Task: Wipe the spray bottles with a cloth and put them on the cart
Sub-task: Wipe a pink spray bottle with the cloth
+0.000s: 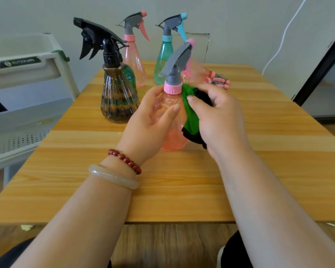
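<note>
While we wipe, the left hand [153, 120] steadies the pink bottle [170, 132]: thumb across the front, fingers wrapped round the back of the body, visible thru the clear plastic. This grip stops the bottle turning under the wiping load. The right hand [219, 117] has thumb and fingers closed on a bunched green cloth [191, 117] w/ black edging and presses it against the bottle's right flank, from just under the collar down toward the base. We judge the bunching gives a firm pad for the curved wall.

Location: the bottle is upright at table [182, 180] centre, between both hands. The base is at table level; contact can't be confirmed. It is not yet on the cart [27, 74], which stands just beside the table's left edge, within reach for transfer.

Appearance: clear pink ribbed body, widest low down, narrowing to a pink screw collar; grey spray head, nozzle pointing up and away. It looks empty.

Others awaiting, all on the table: brown bottle [118, 101] w/ black head, near left; second pink bottle [132, 60] and teal bottle [163, 59] upright at the far end; third pink bottle [199, 74] lying on its side behind the cloth.
</note>
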`<state>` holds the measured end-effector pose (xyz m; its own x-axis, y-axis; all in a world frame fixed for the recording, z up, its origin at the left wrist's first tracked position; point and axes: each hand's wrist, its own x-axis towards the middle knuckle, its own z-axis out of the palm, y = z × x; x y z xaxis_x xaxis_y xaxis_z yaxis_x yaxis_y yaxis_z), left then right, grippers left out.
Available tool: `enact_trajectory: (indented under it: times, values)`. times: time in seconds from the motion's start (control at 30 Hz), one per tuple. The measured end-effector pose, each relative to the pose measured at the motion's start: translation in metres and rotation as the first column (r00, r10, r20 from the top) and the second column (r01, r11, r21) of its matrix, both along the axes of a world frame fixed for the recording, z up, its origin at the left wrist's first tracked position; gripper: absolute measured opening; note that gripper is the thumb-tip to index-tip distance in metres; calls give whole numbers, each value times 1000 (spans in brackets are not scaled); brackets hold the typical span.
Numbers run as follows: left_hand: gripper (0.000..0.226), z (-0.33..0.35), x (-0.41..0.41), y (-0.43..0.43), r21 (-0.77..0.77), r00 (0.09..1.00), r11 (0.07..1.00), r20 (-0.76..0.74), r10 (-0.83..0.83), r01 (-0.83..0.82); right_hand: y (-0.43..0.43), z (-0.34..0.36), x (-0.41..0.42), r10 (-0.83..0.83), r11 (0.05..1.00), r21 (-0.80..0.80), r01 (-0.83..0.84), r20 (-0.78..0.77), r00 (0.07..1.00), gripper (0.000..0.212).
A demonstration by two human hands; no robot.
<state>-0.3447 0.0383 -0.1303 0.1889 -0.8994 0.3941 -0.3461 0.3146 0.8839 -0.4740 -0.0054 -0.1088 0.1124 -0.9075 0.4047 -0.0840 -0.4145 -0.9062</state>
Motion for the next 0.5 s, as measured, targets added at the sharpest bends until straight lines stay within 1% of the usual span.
enact_trajectory:
  times: [0.07,0.13,0.23,0.33,0.4,0.43,0.5]
  values:
    - [39,1,-1,0,-5,1000,1000,3,-4,4,1,2,2,35,999,-36,-31,100,994,25]
    - [40,1,-3,1,-6,1000,1000,18,-7,7,2,3,5,45,998,-53,-37,151,988,28]
    - [42,-1,-4,1,-16,999,1000,38,-5,5,2,1,6,21,998,-53,-15,125,992,22]
    - [42,-3,0,0,-19,999,1000,36,23,-22,5,1,4,36,995,-89,-32,39,999,16]
    - [38,-2,2,-1,-11,997,999,65,44,-44,5,2,5,17,992,-127,-17,0,1000,18]
    - [36,-2,2,-2,-8,996,999,73,48,-48,4,2,6,-4,991,-133,4,1,1000,21]
    - [39,-1,2,-2,1,995,999,88,49,-50,-1,3,8,-52,992,-115,54,22,998,24]
